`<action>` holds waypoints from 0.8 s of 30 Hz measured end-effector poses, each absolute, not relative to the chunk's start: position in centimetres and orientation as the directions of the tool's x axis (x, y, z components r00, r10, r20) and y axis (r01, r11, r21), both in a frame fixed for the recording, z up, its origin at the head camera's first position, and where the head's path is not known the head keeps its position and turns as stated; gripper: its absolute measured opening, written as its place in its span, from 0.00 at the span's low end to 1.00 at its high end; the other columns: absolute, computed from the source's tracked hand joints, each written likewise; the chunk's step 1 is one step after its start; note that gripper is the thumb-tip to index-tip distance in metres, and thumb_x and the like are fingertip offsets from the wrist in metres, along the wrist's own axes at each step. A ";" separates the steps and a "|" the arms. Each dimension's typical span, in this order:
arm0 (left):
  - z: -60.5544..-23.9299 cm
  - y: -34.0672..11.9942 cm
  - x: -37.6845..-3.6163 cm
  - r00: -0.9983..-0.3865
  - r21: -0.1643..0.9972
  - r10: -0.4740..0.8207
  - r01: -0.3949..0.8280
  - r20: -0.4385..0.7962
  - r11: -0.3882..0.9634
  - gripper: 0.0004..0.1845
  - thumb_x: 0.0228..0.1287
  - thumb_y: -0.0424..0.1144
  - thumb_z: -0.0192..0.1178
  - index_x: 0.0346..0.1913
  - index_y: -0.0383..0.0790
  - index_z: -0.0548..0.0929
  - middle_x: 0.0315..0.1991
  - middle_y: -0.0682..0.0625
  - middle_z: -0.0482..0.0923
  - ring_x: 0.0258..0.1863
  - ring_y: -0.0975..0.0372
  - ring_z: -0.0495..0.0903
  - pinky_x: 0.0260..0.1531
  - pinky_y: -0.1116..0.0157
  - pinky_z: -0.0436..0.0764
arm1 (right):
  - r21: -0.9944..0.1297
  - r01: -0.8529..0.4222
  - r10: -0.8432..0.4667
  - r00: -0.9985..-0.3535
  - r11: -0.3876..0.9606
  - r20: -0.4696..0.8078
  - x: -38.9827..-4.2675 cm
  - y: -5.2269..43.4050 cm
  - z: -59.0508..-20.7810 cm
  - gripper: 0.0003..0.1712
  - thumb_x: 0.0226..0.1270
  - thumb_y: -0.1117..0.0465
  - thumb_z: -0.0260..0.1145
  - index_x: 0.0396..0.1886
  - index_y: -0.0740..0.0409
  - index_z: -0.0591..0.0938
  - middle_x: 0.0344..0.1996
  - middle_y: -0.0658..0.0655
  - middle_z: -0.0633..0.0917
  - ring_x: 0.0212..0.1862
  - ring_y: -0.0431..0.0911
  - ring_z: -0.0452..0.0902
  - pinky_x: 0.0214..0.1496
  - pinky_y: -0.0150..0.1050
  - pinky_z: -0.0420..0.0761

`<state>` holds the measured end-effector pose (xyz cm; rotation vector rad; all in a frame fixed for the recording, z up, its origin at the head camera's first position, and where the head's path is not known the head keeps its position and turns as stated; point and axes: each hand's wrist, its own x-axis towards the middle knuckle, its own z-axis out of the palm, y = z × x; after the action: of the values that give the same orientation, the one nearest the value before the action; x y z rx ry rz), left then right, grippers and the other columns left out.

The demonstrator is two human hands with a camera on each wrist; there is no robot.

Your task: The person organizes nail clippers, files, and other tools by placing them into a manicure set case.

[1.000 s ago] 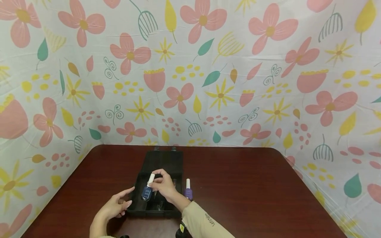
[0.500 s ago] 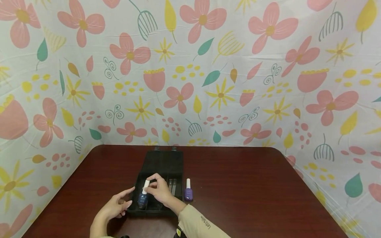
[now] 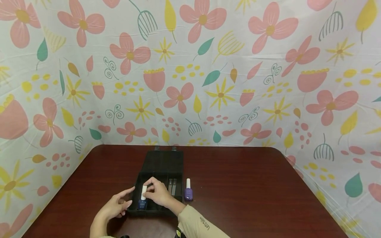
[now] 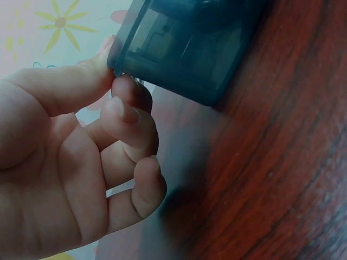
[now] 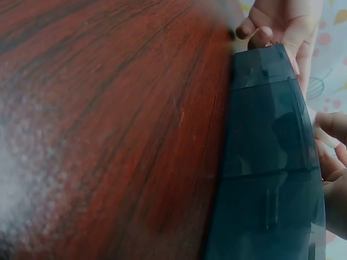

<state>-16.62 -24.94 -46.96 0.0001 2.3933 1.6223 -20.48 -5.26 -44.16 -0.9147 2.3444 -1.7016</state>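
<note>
A dark, see-through plastic box [image 3: 154, 214] stands with its lid [image 3: 163, 162] laid back, near the table's front left. Inside its left compartment, a blue nail polish bottle [image 3: 142, 204] stands nearly upright. My right hand [image 3: 159, 194] pinches the bottle's white cap between thumb and fingers. At the box's front left corner, my left hand [image 3: 114, 205] grips the edge; the left wrist view shows that hand's thumb and fingertips [image 4: 129, 111] against the box wall [image 4: 173, 59]. The right wrist view shows part of my right hand [image 5: 335, 162] above the box side.
A purple nail polish bottle [image 3: 188, 191] with a white cap stands just right of the box. Two slim, flat pieces [image 3: 172, 187] lie in the right compartment. The brown table [image 3: 244, 191] ends at a flower-printed cloth [image 3: 190, 82] behind.
My right hand has moved the blue nail polish bottle left and lowered it into the left compartment, turning it more upright. The left hand has stayed at the box.
</note>
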 end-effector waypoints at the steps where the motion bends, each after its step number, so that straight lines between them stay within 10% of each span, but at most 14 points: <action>1: -47.0 -25.0 -16.6 -0.969 0.915 0.140 -0.138 -0.204 0.380 0.29 0.62 0.34 0.55 0.65 0.34 0.60 0.18 0.51 0.67 0.16 0.61 0.67 0.18 0.64 0.68 | -0.886 -0.418 -0.523 -0.810 0.201 0.264 -20.8 -5.3 -44.7 0.13 0.52 0.75 0.65 0.38 0.67 0.74 0.26 0.63 0.83 0.27 0.43 0.77 0.30 0.29 0.72; 24: -47.0 -25.1 -16.5 -0.961 0.916 0.161 -0.154 -0.226 0.369 0.30 0.63 0.36 0.54 0.66 0.34 0.58 0.18 0.50 0.67 0.16 0.62 0.67 0.19 0.64 0.68 | -0.506 -0.628 -0.571 -0.769 0.591 0.287 -22.4 -4.8 -47.0 0.28 0.48 0.48 0.70 0.49 0.55 0.80 0.47 0.58 0.71 0.45 0.44 0.62 0.43 0.37 0.66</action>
<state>-16.47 -25.12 -47.04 0.0059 2.3556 1.6224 -22.41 -4.76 -46.99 -1.0906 2.8852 -0.9772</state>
